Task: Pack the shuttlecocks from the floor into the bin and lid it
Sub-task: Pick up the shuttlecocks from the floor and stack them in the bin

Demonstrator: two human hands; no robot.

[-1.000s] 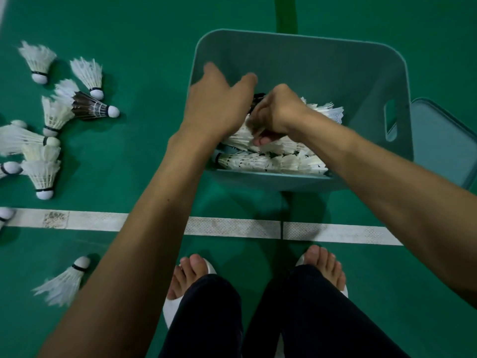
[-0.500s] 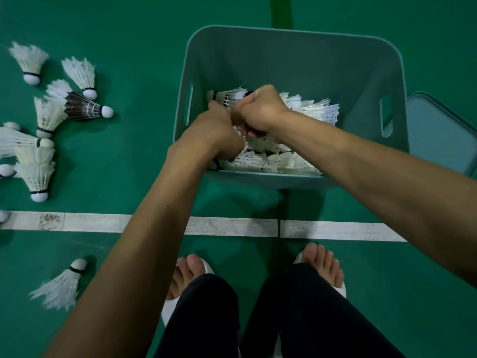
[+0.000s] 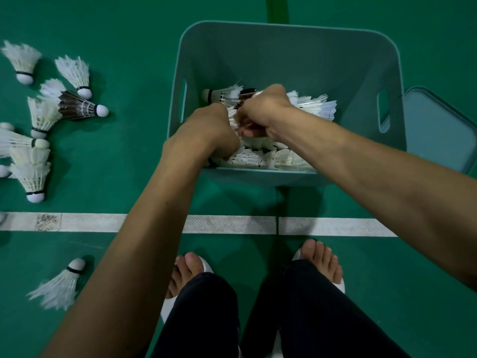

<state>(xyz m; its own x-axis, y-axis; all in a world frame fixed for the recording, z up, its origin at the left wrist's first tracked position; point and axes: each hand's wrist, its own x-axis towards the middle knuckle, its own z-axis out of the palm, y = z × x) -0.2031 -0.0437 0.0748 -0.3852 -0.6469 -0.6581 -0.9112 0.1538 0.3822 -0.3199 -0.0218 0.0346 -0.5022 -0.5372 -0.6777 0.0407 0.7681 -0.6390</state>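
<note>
Both hands are down inside the bin (image 3: 296, 55), close together, on top of the pile of shuttlecocks (image 3: 258, 158) that lies in it. The right hand (image 3: 263, 109) has its fingers (image 3: 247, 131) curled in. Its grip looks like a pinch on white feathers from the pile. The left hand (image 3: 206, 133) is curled too, just beside the right one. Its fingers are hidden under the back of the hand, so I cannot tell what its grip has, if anything. The pile lies flat, mostly sideways across the bin, and only fills the bottom part.

Many more are not packed yet. A bunch of loose shuttlecocks (image 3: 38, 120) lies on the floor (image 3: 129, 60) to the left of the bin, well apart from it. Their round tips point all different ways. One dark shuttlecock (image 3: 77, 108) lies on its side with its white tip pointing toward the bin. A lone shuttlecock (image 3: 60, 284) lies near the left foot (image 3: 185, 270), on the near side of the white line (image 3: 232, 224).

So I think the next reach goes out to the left, and the left hand is the nearer one. The lid (image 3: 438, 135) lies flat on the floor just beside the right wall of the bin, nearer the right hand. I think it goes on last.
</note>
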